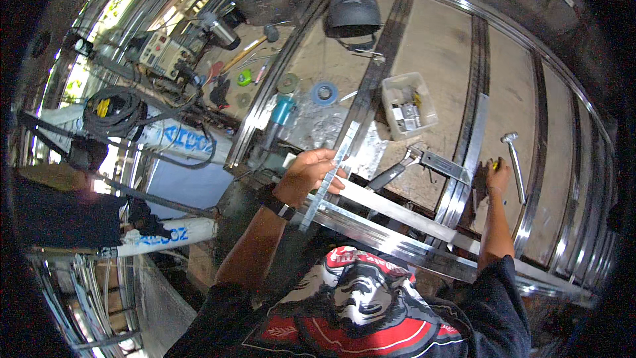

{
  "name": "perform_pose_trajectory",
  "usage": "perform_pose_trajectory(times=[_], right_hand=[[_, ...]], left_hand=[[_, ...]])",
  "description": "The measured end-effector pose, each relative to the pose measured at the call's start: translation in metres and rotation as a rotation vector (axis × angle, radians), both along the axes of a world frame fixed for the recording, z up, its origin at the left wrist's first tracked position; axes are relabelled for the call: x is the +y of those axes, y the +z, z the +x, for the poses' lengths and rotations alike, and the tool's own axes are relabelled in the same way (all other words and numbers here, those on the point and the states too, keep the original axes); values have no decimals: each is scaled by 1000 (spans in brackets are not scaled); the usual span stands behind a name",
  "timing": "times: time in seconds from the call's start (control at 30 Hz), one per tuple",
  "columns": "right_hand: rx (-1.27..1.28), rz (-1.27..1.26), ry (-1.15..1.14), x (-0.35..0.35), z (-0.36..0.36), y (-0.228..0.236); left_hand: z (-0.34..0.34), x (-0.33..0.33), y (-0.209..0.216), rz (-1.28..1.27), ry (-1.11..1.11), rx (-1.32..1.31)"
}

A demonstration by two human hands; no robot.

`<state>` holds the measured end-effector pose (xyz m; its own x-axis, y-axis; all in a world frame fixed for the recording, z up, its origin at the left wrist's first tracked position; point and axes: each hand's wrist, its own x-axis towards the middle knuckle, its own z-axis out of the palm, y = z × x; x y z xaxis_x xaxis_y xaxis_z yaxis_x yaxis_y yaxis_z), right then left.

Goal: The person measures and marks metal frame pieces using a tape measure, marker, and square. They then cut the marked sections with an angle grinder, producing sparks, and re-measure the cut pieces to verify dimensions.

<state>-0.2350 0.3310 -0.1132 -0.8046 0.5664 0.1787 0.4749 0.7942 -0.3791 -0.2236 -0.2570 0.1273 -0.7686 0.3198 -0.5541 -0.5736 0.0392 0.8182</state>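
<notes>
My left hand (310,176) is closed round a narrow, shiny metal strip (323,192), its thumb and fingers pinching it near the middle. The strip slants over the near edge of a metal frame. Below it, a flat pale metal bar (404,211) lies along that edge. Over the board on the right, my right hand (499,178) has its fingers closed on a small yellow thing (495,165), mostly hidden by them. Just beside that hand lies a silver hammer (515,166). Between my hands rests a clamp-like tool with a dark handle (387,176).
A clear plastic box (430,119) of metal parts stands mid-frame. Beyond are a welding mask (354,10), a blue disc (324,93) and a teal power tool (282,111). Coiled cable (112,111) and a control box (159,52) sit left. Another person's dark sleeve (66,212) shows far left.
</notes>
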Motion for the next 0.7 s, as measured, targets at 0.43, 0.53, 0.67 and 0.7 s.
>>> perform_pose_trajectory(times=[0.43,0.53,0.67,0.7], right_hand=[[429,12,56,-37,-7,9],[516,-416,174,-207,9,110],[159,-1000,522,-408,55,191],[128,-996,582,-446,54,195]], left_hand=[[-7,-39,-6,307,262,-8],[-8,-54,-12,343,342,13],[-27,-69,-22,475,371,60],[-31,-70,-21,527,402,65]])
